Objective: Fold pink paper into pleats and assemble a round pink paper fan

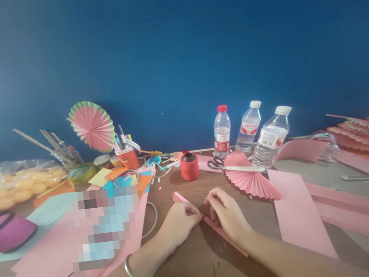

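Folded pink strip (224,235) lower centre of frame, pressed narrow, not fanned out yet; left hand (180,219) pinches its middle, right hand (224,211) curled beside, can't tell its grip; pleated pink fan (253,185) right of centre already spread.

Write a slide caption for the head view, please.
Left hand pinching a narrow pink strip, right hand alongside, pleated pink fan nearby.

pink ppr strip (222,234), green-edged pink fan (91,127); dk blue wall (175,59)
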Demonstrator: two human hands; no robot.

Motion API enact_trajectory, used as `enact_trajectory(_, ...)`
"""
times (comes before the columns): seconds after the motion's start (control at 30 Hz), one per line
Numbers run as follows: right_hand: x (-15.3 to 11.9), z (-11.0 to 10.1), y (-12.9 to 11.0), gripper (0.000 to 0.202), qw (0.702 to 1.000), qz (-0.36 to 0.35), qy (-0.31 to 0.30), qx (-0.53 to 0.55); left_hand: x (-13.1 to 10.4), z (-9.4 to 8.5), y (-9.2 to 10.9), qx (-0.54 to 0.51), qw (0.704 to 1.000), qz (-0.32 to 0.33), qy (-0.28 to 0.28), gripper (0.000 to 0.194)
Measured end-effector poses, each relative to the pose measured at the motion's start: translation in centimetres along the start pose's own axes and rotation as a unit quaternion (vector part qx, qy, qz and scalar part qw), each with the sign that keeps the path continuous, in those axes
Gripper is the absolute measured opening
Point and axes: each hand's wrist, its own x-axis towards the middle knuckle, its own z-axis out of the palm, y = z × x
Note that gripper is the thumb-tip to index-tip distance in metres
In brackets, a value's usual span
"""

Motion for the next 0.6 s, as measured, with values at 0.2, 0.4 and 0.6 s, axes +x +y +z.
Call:
enact_trajectory(0.2, -0.34, -0.02, 0.28, 0.019, 1.0, 0.005, 0.008, 0.028, -0.21, -0.02, 0.52, 0.021, 1.0, 0.015, -0.004, 0.016)
enact_trajectory(0.4, -0.63, -0.18, 0.55, 0.032, 0.972, -0.115, -0.027, -0.202, -0.15, 0.01, 0.41, 0.032, 0.999, 0.011, 0.012, 0.015)
enact_trajectory(0.6, -0.42, 0.02, 0.51, 0.02, 0.958, -0.119, -0.049, -0.257, -0.19, -0.3, 0.69, 0.118, 0.989, 0.073, 0.059, 0.015)
